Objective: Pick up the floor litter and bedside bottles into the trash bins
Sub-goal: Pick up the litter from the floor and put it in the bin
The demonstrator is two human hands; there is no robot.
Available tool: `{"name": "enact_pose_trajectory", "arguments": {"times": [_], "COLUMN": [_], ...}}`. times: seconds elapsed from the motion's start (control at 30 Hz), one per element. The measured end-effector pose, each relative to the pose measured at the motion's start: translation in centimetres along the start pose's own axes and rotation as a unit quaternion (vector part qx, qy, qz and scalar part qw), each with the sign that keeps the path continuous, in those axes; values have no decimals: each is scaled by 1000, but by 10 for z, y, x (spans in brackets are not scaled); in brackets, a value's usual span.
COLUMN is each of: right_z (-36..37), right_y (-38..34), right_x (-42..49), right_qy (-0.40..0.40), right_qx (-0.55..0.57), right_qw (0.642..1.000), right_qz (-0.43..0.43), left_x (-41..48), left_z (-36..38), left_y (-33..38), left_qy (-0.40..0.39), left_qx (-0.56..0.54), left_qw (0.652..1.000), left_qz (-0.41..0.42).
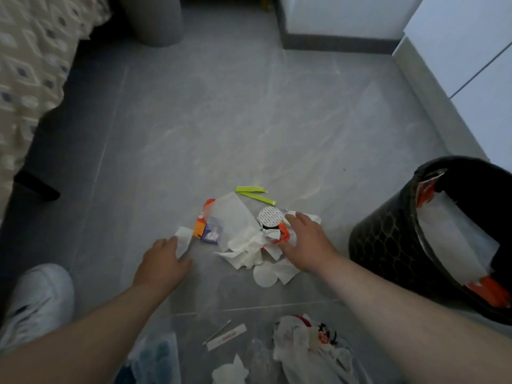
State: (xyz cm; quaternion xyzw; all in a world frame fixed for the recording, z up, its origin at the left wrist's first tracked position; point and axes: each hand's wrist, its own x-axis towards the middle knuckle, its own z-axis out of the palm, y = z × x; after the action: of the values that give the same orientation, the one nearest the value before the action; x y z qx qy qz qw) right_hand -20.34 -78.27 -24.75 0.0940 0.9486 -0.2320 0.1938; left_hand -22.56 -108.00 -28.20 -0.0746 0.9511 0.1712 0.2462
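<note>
A heap of litter lies on the grey floor: crumpled white tissues [246, 246], an orange and purple wrapper [206, 227], a round white lid [270, 216] and two yellow-green strips [256, 194]. My right hand [306, 243] rests spread on the heap's right side, touching tissue and an orange scrap. My left hand [160, 263] lies at the heap's left edge, fingertips on a small white paper piece [184, 239]. A black trash bin [432, 245] stands to the right, with white paper and orange wrappers inside.
More litter lies near me: a white plastic bag [307, 347], a paper-wrapped stick [225, 332], tissue [230, 371] and blue packaging [155, 358]. A bed with patterned cover [30, 79] runs along the left. A grey bin [155, 19] stands at the back. My white shoe [36, 297] is lower left.
</note>
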Motion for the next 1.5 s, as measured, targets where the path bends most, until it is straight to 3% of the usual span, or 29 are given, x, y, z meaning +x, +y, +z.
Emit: {"name": "enact_pose_trajectory", "arguments": {"times": [0.23, 0.73, 1.17, 1.5], "right_z": [32, 34, 7, -106], "right_y": [-7, 3, 6, -32], "right_x": [34, 11, -1, -43], "right_qy": [-85, -8, 94, 170], "right_qx": [-81, -70, 65, 209], "right_qw": [993, 997, 993, 963], "right_qz": [-6, -35, 27, 4], "left_x": [11, 15, 10, -35], "left_z": [6, 17, -6, -78], "left_y": [-4, -21, 4, 80], "left_qy": [-8, 40, 102, 135], "left_qx": [44, -25, -218, -373], "left_qw": [999, 998, 970, 918], "left_qz": [21, 37, 12, 30]}}
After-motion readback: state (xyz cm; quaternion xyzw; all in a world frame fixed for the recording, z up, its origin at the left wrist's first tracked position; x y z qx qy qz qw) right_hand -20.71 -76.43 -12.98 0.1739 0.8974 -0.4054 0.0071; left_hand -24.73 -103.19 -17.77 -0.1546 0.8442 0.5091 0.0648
